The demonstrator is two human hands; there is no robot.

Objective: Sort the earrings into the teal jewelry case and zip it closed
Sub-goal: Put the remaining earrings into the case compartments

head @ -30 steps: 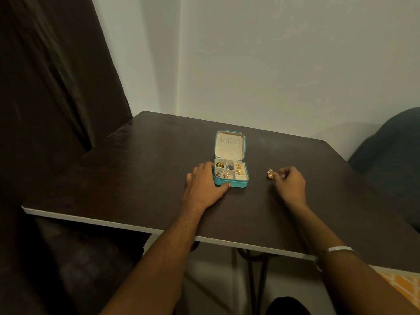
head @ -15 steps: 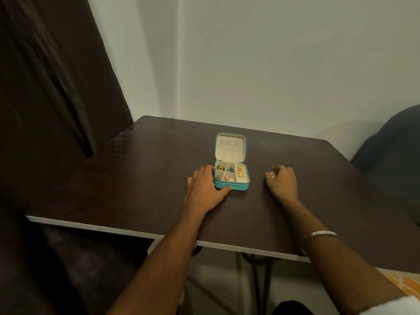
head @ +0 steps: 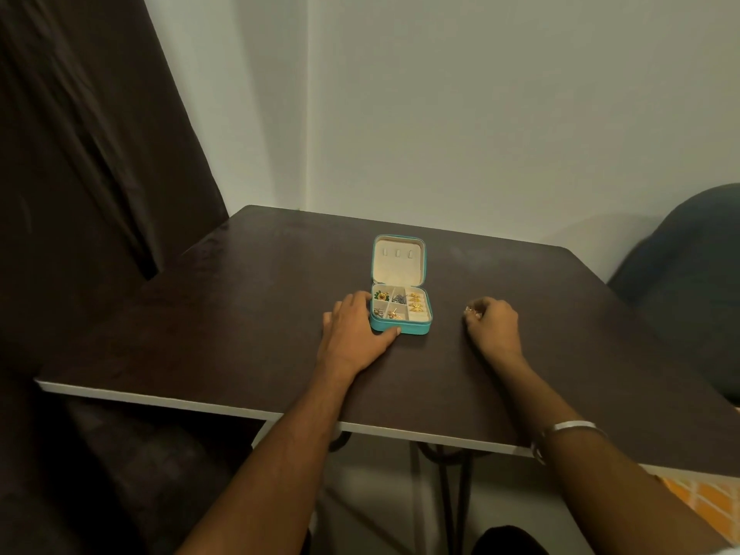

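Pale plaster walls meet in a corner behind a dark brown square table [head: 240, 314], with a heavy dark curtain [head: 80, 154] hanging at the left and a dark rounded chair back [head: 688, 266] at the right.

Near the table's middle sits the small teal zip-around jewelry case [head: 400, 326], its lid standing upright at the far side and showing a cream lining. The cream tray is split into compartments, and several already hold gold and coloured earrings [head: 415, 301]; the near right one looks bare.

Against the case's left wall rests the left hand [head: 354, 338], fingers straight along the side and thumb pressed to the near edge, apparently to keep the light case from sliding.

Well to the right of the case, the right hand [head: 494, 326] lies on the table, its grip curled together on a small pale earring [head: 469, 311] at the fingertips, likely the next piece bound for the tray. A silver bangle [head: 568, 428] circles that wrist.
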